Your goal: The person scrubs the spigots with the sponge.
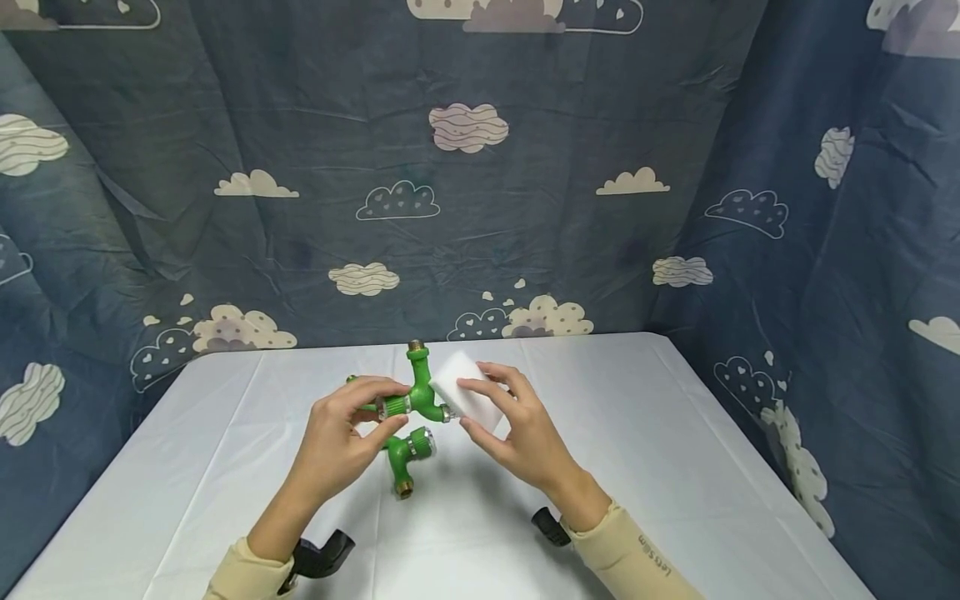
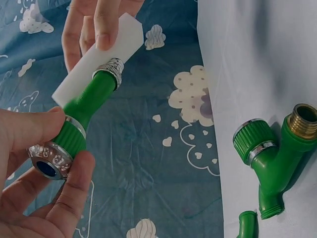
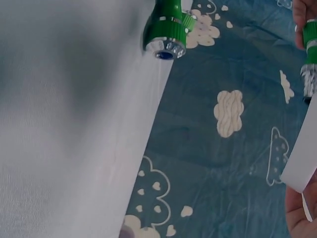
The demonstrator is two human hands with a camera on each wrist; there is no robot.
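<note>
A green tap (image 1: 422, 393) with a brass-coloured threaded end is held above the table by my left hand (image 1: 337, 437). Thumb and fingers pinch its ribbed green collar (image 2: 73, 136), beside a silver ring. My right hand (image 1: 531, 442) grips a white sponge block (image 1: 461, 385) between thumb and fingers, right beside the tap's silver spout end (image 2: 110, 72). Whether sponge and spout touch, I cannot tell. In the right wrist view, the sponge (image 3: 301, 153) and part of the right hand (image 3: 299, 215) show at the right edge.
A second green tap (image 1: 405, 460) lies on the white-covered table (image 1: 660, 467), below and near the left hand; its brass thread (image 2: 303, 121) shows in the left wrist view. Dark blue cloth (image 1: 525, 225) with cloud prints hangs behind and at both sides. Black wrist mounts (image 1: 324, 556) sit by the sleeves.
</note>
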